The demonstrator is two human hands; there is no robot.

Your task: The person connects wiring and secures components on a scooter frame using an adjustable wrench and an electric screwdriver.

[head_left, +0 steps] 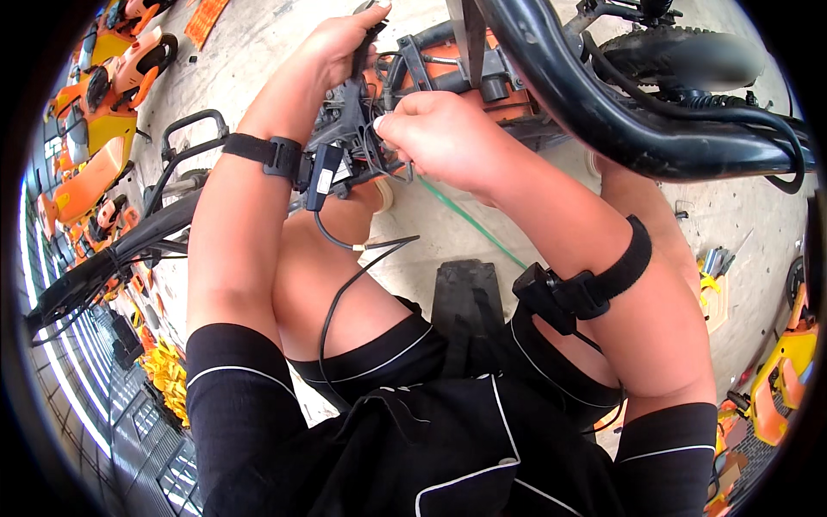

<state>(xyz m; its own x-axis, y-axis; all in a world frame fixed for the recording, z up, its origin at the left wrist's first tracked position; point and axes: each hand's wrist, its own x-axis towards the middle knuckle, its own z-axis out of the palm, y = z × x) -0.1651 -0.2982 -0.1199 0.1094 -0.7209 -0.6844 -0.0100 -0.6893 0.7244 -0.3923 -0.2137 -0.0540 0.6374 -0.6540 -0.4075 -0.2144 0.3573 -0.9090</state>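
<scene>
In front of me is a vehicle frame (pixel 413 65) with orange panels, black brackets and exposed wiring. My left hand (pixel 345 43) is closed around a dark, narrow part (pixel 368 50) at its far left side; the fingers hide most of it. Lower and to the right, my right hand (pixel 444 142) pinches at thin black wires (pixel 372 148) that loop below its fingertips. A thin green cord (pixel 474 222) slants from beneath this hand toward my right forearm. Each forearm carries a black strap (pixel 250 148) with a small black box, and a cable runs from the left one.
A thick black tube (pixel 594 112) bends across the upper right, close to my right arm. Behind it lies a knobby tyre (pixel 637 62). A black bar (pixel 129 246) reaches left. Orange and yellow vehicles (pixel 95 172) line the left. Hand tools (pixel 715 263) lie on the right floor.
</scene>
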